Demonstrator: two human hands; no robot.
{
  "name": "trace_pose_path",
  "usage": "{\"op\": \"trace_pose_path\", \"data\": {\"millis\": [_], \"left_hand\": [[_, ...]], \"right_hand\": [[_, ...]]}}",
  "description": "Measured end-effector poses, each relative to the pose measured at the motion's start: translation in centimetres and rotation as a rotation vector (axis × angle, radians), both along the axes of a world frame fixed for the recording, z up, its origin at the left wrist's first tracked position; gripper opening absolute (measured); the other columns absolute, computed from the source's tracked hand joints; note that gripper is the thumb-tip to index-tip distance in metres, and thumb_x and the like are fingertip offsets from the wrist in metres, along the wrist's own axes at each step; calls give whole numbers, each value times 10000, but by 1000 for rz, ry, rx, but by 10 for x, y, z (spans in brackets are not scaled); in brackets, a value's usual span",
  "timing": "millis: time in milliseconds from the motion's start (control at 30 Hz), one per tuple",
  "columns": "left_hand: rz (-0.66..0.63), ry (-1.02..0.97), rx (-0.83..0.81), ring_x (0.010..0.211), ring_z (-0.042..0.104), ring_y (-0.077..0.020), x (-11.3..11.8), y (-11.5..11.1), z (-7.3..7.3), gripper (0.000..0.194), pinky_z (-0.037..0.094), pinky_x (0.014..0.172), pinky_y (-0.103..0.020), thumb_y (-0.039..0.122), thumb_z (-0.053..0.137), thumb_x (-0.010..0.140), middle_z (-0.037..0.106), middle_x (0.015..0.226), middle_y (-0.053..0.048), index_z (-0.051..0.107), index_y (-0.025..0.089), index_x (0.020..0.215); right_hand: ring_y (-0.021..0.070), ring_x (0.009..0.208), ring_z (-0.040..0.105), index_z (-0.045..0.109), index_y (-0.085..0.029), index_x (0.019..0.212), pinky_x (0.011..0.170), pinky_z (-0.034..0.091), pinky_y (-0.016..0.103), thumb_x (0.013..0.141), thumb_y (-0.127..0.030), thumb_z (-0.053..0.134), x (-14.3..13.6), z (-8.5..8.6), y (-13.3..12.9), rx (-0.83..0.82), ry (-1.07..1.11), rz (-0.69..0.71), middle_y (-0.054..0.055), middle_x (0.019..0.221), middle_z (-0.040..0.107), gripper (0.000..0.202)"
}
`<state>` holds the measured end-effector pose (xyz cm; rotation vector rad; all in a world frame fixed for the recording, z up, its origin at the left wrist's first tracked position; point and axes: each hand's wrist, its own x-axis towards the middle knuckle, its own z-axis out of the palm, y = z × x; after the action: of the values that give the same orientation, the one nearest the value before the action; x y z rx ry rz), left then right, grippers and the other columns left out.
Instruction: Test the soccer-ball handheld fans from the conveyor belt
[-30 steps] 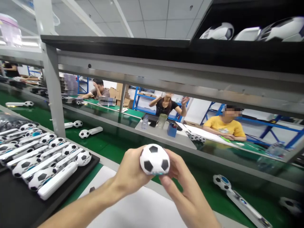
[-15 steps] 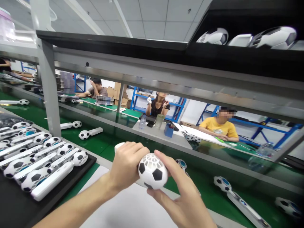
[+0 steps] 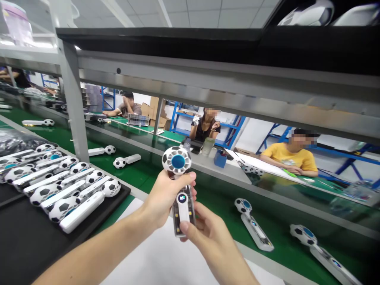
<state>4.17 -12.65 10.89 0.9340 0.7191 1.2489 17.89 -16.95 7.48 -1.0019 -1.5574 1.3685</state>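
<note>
At the far left, a glossy bundle (image 3: 20, 139) was seen, its contents not to be made out. Beside it, ball-headed devices (image 3: 81, 213) were laid close together on a black tray (image 3: 26, 245); their overlap and the picture edge prevented a full count, and whether they had been dealt with could not be told. Beyond the near counter (image 3: 116, 217), further devices (image 3: 127, 160) were spread along a green strip (image 3: 97, 174). In the centre, above a white sheet (image 3: 142, 257), the held device (image 3: 184, 211) was raised clear of the surfaces, ball end up, its blue disc and small lit display facing the camera. Its upper handle was gripped by the left hand (image 3: 160, 198), closed just below the ball; its lower end was held by the right hand (image 3: 215, 237), the thumb laid on the front. Handling was judged to be under way: the display was lit, but the device had not been set down. The lit figures could not be read surely, and the rear was hidden. To the right, two devices, one nearer (image 3: 257, 231) and one farther right (image 3: 326, 259), were seen on the strip, the latter cut off by the frame; above, white-and-black pieces (image 3: 317, 15) were likewise cropped.
</note>
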Motion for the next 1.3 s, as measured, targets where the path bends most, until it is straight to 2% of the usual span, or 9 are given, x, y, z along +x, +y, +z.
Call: {"op": "trace_pose_path", "data": {"millis": [167,333,467,533,600,733,867,1033,1300], "left_hand": [[-133,3,113,1038,661,-235,0,-5,4,394,578,742,-307,185,754,762,638,1045,-45,491,203,1056],[-143,15,169,1076,664,-236,2,-13,3,309,581,828,-337,241,681,853,643,1072,-52,446,209,1051],[-138,55,132,896,709,-234,4,-18,1,278,595,621,-294,347,645,877,677,1072,-85,475,213,1052],[-167,77,93,710,702,-214,6,-19,0,299,509,417,-233,406,627,876,690,1047,-90,503,226,1080],[-177,65,80,566,655,-171,8,-18,-3,289,407,328,-196,429,604,882,696,1026,-77,532,236,1084],[-66,29,168,550,647,-117,12,-15,-11,239,512,513,-229,380,614,893,709,1005,-50,552,224,1063],[-20,40,265,753,706,-176,13,-13,-14,272,534,583,-240,352,623,900,697,1051,-54,514,230,1117],[-183,32,244,966,685,-227,6,-11,-8,281,576,696,-288,344,614,914,670,1103,-62,495,240,1145],[-420,-226,155,1038,655,-302,12,-19,-8,250,564,787,-407,379,528,926,650,1198,-113,543,229,1124]], "right_hand": [[181,840,583,649,-199,1168,711,508,304,844,-446,727,3,8,-3,-27,195,-8,99,1110,656,415],[183,848,589,622,-192,1232,687,533,294,862,-419,715,4,10,-7,-7,273,-12,101,1073,650,445],[172,785,617,603,-184,1230,641,543,287,840,-412,739,2,9,-7,-26,302,-34,107,1081,654,471],[173,761,633,594,-180,1218,625,539,282,812,-417,766,0,9,-7,-33,297,-92,100,1035,669,501],[182,758,649,596,-174,1186,622,536,283,775,-422,797,-3,10,-8,-36,267,-160,92,995,678,520],[200,783,656,600,-177,1163,625,541,293,737,-427,817,-9,12,-12,-27,226,-234,93,1005,681,539],[208,826,667,569,-187,1230,645,558,298,761,-411,799,-11,9,-13,-8,230,-251,97,1047,682,568],[226,829,680,584,-190,1193,618,558,302,786,-439,760,-9,8,-13,70,132,-287,102,1037,694,508],[238,699,681,640,-276,995,619,559,346,720,-336,720,-16,20,-36,296,-176,-633,26,813,711,293]]}}
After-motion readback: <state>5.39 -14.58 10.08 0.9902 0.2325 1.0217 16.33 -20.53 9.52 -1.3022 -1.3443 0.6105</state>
